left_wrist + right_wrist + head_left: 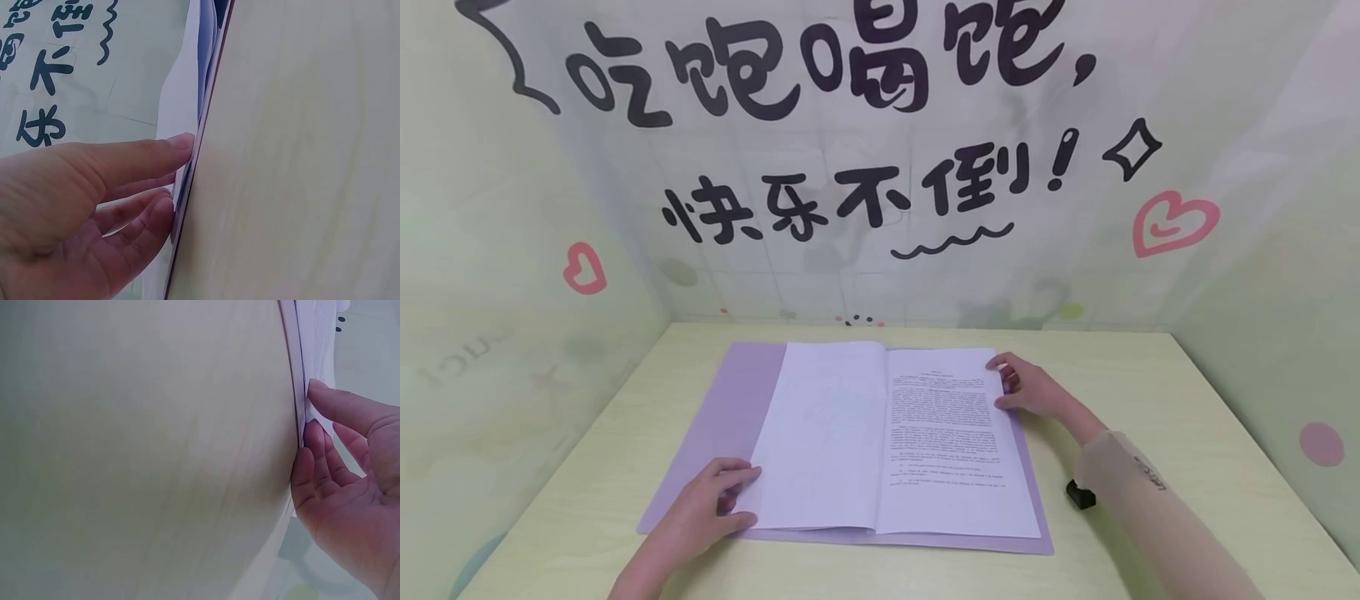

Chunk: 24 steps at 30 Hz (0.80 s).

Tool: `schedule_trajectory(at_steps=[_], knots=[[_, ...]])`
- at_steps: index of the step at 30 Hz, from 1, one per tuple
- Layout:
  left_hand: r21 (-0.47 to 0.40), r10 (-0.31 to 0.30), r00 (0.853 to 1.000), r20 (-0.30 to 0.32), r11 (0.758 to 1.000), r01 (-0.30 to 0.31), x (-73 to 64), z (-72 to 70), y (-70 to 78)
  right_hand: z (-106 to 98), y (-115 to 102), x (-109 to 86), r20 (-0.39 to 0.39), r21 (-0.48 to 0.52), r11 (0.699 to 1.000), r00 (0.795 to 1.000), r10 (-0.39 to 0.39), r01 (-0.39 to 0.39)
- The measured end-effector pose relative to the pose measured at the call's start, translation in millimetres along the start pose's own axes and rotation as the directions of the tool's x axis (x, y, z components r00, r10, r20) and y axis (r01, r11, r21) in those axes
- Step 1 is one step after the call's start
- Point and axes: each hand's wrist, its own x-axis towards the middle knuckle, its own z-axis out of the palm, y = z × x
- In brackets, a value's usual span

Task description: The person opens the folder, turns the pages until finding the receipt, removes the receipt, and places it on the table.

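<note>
A light purple folder lies open on the table, its white sheets spread to both sides. The left page is blank, while the right page carries lines of small print. My left hand rests at the lower left corner of the blank page, thumb and fingertips touching its edges. At the upper right edge of the printed page, my right hand pinches the paper. In the right wrist view the thumb lies on the sheet and other fingertips are at its edge, some hidden behind it.
A small black object sits on the pale wooden table, just beside the right sleeve. A white wall with large black writing stands behind the table, and printed side panels flank it.
</note>
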Motion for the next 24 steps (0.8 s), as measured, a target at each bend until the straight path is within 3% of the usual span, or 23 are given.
schedule_trajectory(at_steps=[10,19,24], knots=[[0.046,0.061,0.997,-0.042,0.997,-0.059,-1.8,2.7,0.8,-1,1,-0.7,-0.009,0.019,0.999,1.000,-0.027,0.027],[0.079,0.059,0.997,-0.041,0.995,-0.056,-0.3,1.2,3.1,-5,2,-2.3,-0.049,0.050,0.998,0.998,-0.043,0.046],[0.085,0.060,0.998,-0.037,0.995,-0.057,-0.3,0.7,4.2,-12,1,-3.1,-0.072,0.055,0.993,0.992,-0.104,0.108]])
